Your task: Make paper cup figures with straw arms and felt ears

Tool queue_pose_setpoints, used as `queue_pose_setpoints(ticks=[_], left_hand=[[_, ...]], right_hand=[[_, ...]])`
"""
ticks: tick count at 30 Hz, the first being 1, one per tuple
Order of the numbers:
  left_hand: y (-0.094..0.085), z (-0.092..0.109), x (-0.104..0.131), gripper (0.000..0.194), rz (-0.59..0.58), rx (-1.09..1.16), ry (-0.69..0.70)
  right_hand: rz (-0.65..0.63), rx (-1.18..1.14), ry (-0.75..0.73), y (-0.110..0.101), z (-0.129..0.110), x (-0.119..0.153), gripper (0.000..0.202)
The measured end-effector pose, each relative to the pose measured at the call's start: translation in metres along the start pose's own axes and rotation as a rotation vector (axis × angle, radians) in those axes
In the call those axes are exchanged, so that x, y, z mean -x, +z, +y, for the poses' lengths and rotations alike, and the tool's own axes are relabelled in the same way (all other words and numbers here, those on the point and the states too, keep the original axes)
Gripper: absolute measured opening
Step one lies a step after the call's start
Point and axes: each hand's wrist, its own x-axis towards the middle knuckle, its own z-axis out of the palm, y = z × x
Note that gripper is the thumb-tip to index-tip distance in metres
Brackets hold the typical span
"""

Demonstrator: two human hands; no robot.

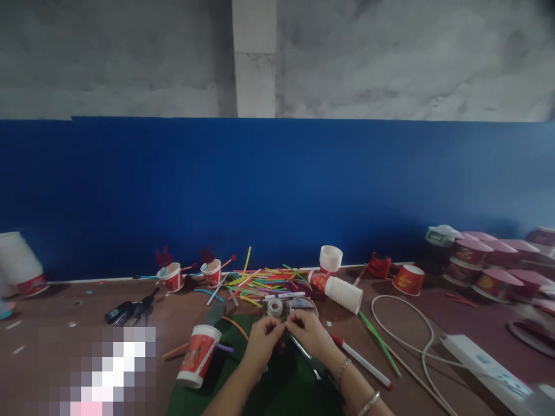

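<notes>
My left hand and my right hand meet over a dark green mat, thumbs and forefingers pinched close together. Whatever sits between the fingertips is too small to make out. Under my right hand lie scissors, partly hidden by the wrist. Just beyond the fingers is a roll of clear tape. Left of my left hand, a red and white paper cup leans, with orange and purple strips near it. A white marker with a red cap lies right of my right forearm.
Colourful straws are heaped near the wall, beside a fallen stack of paper cups. Two decorated cups stand to their left, near black-handled tools. A white cable runs by a power strip at right; pink-topped cups stand behind.
</notes>
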Motion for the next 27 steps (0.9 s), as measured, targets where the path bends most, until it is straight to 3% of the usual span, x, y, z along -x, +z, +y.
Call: queue_pose_setpoints(ticks=[5,18,22,27], left_hand=[[-0.003,0.003,0.000,0.037,0.023,-0.006,0.026],[0.000,-0.003,-0.002,0.037,0.068,-0.035,0.006],[-0.001,-0.005,-0.004,0.034,0.136,-0.076,0.035],[-0.002,-0.006,-0.002,0.026,0.166,-0.169,0.104]], right_hand=[[-0.032,-0.058,0.025,0.001,0.002,-0.001,0.018],[0.067,-0.070,0.043,0.006,0.005,-0.001,0.016],[0.233,0.169,-0.084,0.011,-0.001,0.006,0.012],[0.219,0.345,-0.104,0.015,-0.005,0.011,0.018]])
